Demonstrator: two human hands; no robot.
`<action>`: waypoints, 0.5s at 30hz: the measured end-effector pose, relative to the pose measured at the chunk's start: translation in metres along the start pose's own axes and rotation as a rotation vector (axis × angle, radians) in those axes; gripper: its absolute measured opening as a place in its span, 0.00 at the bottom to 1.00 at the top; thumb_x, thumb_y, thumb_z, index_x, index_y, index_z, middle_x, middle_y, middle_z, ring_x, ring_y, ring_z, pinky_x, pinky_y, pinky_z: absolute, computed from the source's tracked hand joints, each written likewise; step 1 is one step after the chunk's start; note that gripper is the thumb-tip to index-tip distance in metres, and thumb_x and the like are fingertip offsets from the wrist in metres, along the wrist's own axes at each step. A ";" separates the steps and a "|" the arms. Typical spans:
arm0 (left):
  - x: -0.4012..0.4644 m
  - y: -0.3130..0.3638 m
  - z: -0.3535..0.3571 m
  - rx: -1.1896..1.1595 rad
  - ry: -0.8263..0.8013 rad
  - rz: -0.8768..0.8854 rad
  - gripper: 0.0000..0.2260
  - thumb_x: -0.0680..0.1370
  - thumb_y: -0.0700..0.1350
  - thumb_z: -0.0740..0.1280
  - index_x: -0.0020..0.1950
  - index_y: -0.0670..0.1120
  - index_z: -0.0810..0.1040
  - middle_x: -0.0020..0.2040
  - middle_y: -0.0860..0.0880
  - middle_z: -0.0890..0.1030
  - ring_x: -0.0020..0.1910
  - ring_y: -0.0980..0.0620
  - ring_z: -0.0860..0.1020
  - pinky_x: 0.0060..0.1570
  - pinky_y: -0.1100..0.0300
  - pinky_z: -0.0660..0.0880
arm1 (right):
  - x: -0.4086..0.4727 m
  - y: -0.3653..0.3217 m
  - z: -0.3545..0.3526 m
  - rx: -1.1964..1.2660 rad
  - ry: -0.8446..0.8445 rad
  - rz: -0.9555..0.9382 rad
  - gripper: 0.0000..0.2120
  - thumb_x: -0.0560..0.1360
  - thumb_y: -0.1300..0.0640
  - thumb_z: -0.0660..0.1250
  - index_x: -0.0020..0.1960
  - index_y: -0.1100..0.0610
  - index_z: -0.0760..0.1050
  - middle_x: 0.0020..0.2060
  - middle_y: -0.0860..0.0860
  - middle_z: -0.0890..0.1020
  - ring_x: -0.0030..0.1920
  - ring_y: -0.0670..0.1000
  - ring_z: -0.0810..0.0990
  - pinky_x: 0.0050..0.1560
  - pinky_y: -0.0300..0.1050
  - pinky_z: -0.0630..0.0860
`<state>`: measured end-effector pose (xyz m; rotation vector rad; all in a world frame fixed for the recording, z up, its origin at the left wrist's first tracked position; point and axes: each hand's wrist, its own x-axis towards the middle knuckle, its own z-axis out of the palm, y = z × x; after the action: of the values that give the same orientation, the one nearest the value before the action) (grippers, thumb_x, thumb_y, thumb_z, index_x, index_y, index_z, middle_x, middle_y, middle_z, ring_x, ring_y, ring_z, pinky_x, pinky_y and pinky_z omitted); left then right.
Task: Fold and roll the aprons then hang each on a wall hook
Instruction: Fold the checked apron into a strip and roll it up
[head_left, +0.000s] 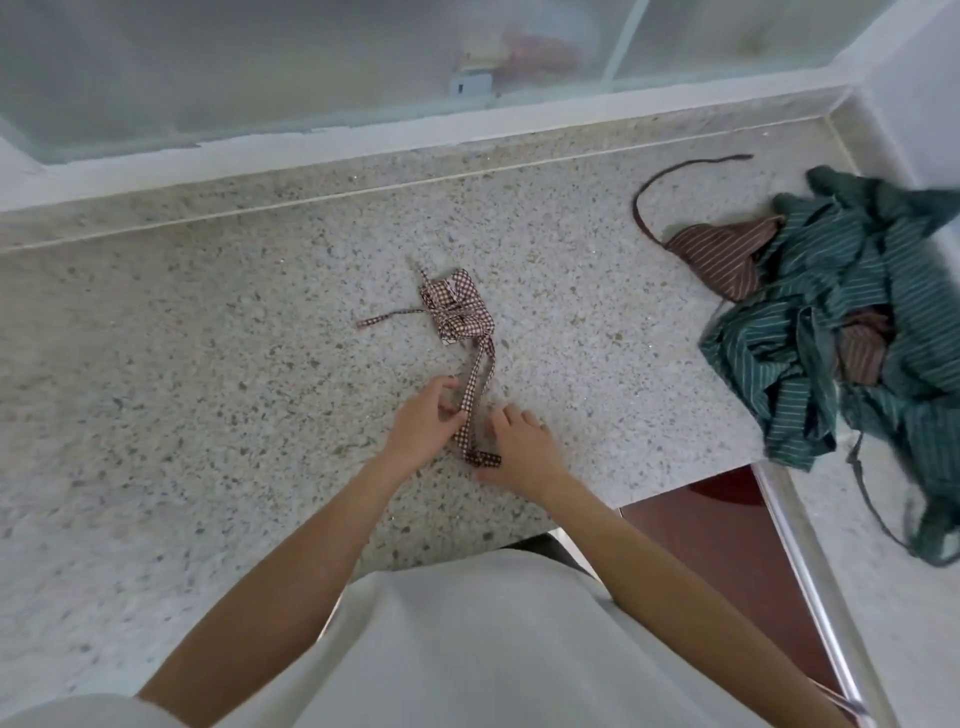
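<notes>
While our left hand (423, 418) pinches the checked strap (474, 400) on the speckled counter (208, 322), our right hand (517, 441) rests just beside it, fingers loosely bent, touching the strap's end. Beyond lies the rolled, tied checked apron (460, 309); green (852, 312) and brown striped aprons (722, 254) are heaped at right.

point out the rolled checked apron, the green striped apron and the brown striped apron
rolled checked apron (460, 312), head view, on the tied bundle
green striped apron (852, 332), head view, on its crumpled middle
brown striped apron (722, 257), head view, on its exposed part
</notes>
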<state>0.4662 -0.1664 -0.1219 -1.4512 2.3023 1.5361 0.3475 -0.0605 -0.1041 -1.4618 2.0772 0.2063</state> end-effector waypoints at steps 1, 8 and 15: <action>-0.004 -0.002 0.000 0.001 -0.016 0.027 0.17 0.75 0.45 0.69 0.63 0.49 0.70 0.47 0.52 0.78 0.46 0.53 0.78 0.48 0.56 0.75 | -0.008 0.001 0.006 0.000 0.038 0.022 0.24 0.74 0.46 0.65 0.64 0.58 0.67 0.62 0.54 0.71 0.62 0.57 0.70 0.59 0.52 0.68; -0.010 -0.007 -0.001 0.184 -0.052 0.123 0.18 0.74 0.43 0.70 0.61 0.47 0.70 0.47 0.48 0.82 0.39 0.55 0.78 0.42 0.61 0.74 | -0.057 0.023 -0.001 0.827 0.401 0.334 0.02 0.75 0.58 0.65 0.47 0.55 0.72 0.35 0.52 0.82 0.39 0.55 0.81 0.42 0.47 0.72; -0.018 0.042 0.005 0.462 0.099 0.446 0.29 0.73 0.51 0.70 0.71 0.47 0.63 0.62 0.45 0.70 0.60 0.47 0.70 0.57 0.53 0.71 | -0.096 0.046 -0.058 1.268 0.526 0.244 0.10 0.74 0.61 0.69 0.50 0.50 0.72 0.30 0.53 0.75 0.26 0.50 0.74 0.33 0.43 0.72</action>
<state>0.4457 -0.1470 -0.0860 -0.9637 2.9214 0.8899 0.3066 0.0096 -0.0141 -0.4692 2.0116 -1.2866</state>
